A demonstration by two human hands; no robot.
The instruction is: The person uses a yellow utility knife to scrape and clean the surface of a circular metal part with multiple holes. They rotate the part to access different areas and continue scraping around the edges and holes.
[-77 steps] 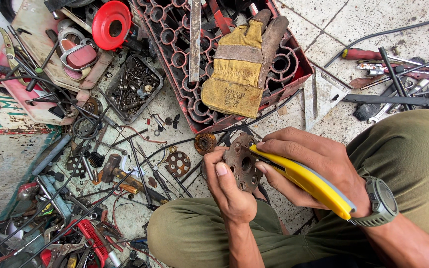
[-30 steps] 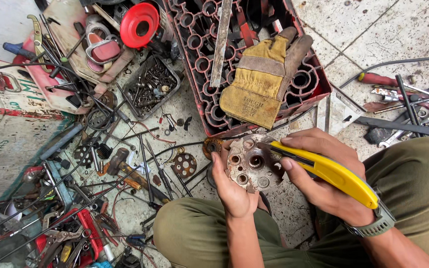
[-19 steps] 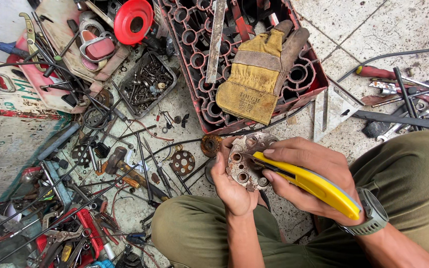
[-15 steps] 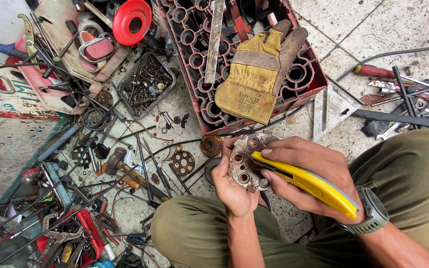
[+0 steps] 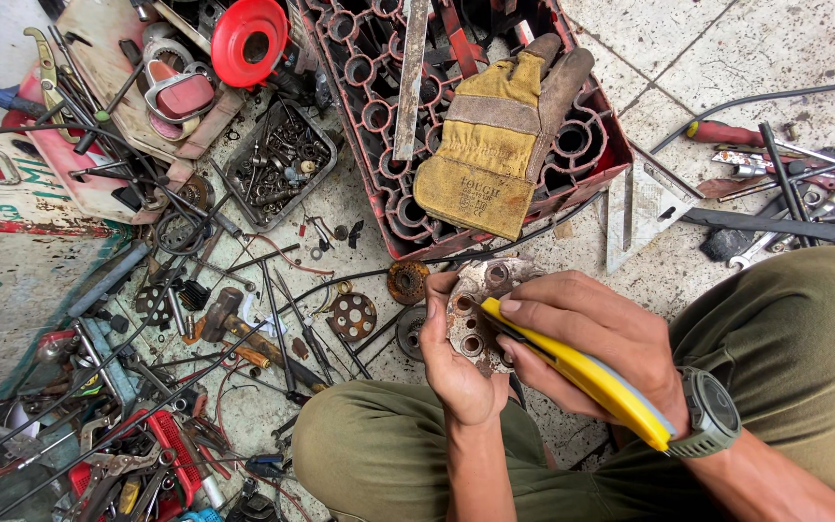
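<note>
Cradling a rusty holed metal plate [image 5: 483, 314] at frame centre, left hand [image 5: 456, 362] has its grip closed round the edge; right hand [image 5: 591, 338] clamps a yellow cutter [image 5: 582, 372]. Likely heavy, stiff, gritty; best held by the rim.

Round metal plate [image 5: 476, 311]: rusty, pale-crusted, pierced with several round holes ringed by raised collars; stood tilted on edge above the lap, cradled in the left palm. Yellow-handled cutter [image 5: 577, 372]: long, slim, grey-backed body; lay diagonally, its tip touching the plate's face.
</note>
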